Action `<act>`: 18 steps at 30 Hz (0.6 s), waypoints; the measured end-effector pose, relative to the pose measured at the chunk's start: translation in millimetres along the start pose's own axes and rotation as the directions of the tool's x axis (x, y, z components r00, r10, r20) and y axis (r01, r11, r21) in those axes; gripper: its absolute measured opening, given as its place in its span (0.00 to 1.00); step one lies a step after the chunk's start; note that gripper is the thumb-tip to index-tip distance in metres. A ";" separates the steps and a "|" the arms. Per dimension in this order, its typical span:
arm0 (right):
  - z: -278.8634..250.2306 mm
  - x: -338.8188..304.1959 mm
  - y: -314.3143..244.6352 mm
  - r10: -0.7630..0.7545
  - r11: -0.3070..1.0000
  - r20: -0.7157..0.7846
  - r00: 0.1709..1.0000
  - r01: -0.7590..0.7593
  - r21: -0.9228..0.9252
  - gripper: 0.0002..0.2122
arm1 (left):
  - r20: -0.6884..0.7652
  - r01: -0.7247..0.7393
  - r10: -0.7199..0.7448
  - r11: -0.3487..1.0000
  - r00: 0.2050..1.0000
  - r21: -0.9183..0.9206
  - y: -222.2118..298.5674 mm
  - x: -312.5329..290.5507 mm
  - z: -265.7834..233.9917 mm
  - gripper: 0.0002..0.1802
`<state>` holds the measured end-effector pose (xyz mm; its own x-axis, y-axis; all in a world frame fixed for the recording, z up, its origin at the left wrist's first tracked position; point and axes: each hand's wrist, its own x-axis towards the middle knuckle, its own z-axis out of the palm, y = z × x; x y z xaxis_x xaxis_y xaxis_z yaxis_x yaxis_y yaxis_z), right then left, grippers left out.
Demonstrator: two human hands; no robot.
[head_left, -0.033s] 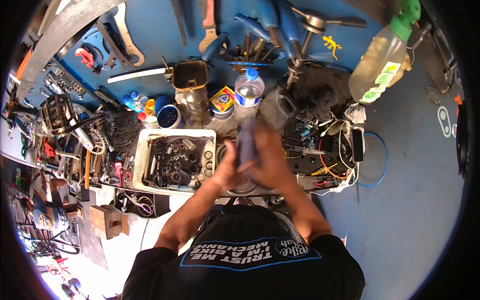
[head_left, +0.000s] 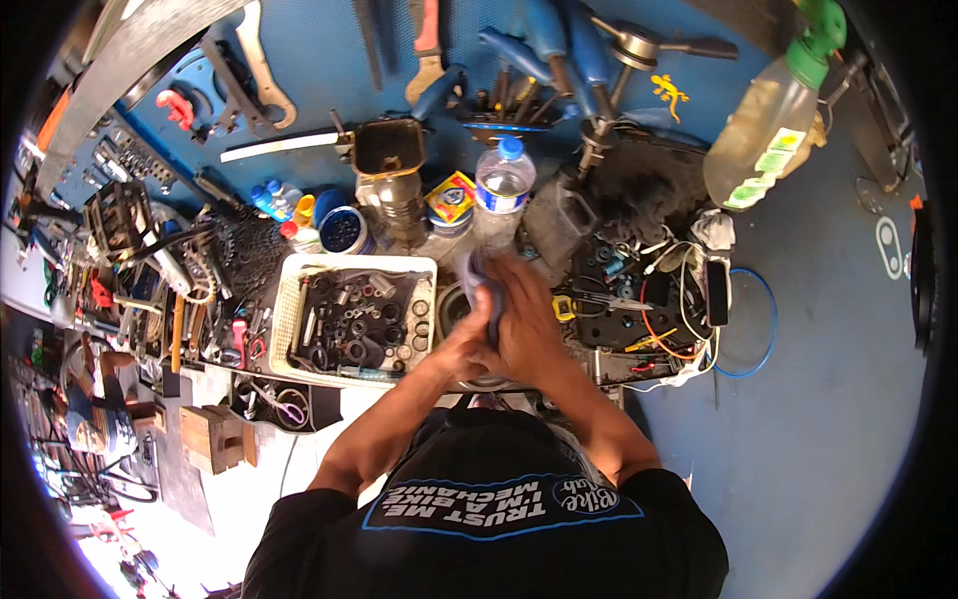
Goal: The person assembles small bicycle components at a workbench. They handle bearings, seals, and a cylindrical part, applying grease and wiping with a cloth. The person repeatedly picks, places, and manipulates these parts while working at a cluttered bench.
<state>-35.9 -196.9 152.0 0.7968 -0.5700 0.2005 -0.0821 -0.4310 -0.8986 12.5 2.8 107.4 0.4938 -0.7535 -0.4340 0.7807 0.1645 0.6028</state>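
My left hand (head_left: 465,345) and my right hand (head_left: 526,321) press together over the middle of the bench, with a grey-purple rag (head_left: 477,278) between them. The rag is bunched and sticks out past the fingers on the far side. The left thumb points up along the rag, while the right hand's fingers lie stretched along its other side. Beneath the hands, a round metal part (head_left: 451,311) shows only in part. A clear water bottle (head_left: 502,190) with a blue cap stands just beyond them.
A cream plastic basket (head_left: 283,317) of small metal parts sits left of my hands. To the right lie a yellow tape measure (head_left: 564,307), cables and a phone (head_left: 717,293). Behind stand a cut-open dark container (head_left: 389,150) and a green-topped spray bottle (head_left: 766,150). Tools hang on the blue wall.
The right hand, blurred before, now shows clearly with its fingers stretched out. The rag between the hands has shifted slightly left and changed shape. The whole view has shifted a little.
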 end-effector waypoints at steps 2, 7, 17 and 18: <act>31.1 -12.3 -4.8 -0.407 0.886 0.236 0.882 0.444 -0.132 0.44 | 0.093 -0.247 0.234 0.814 0.968 0.525 12.1 -2.5 -1.9 0.50; 47.0 -12.2 -8.2 -0.595 0.759 0.309 0.742 0.645 -0.085 0.53 | 0.098 -0.401 0.491 0.561 0.865 0.725 41.5 -20.2 12.2 0.39; 41.8 -32.1 -5.0 -0.697 0.687 0.258 0.669 0.726 -0.026 0.25 | 0.346 -0.342 0.115 0.605 0.931 0.719 43.3 -41.3 -3.6 0.58; 41.8 -36.8 -7.6 -0.681 0.719 0.206 0.702 0.695 0.008 0.21 | 0.341 -0.317 0.051 0.515 0.939 0.796 52.4 -47.1 9.4 0.54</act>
<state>-39.6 -143.4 135.1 0.7391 0.0374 0.6726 0.4995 -0.7003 -0.5100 26.5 41.0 165.7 0.3731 -0.9158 -0.1486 -0.0591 -0.1833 0.9813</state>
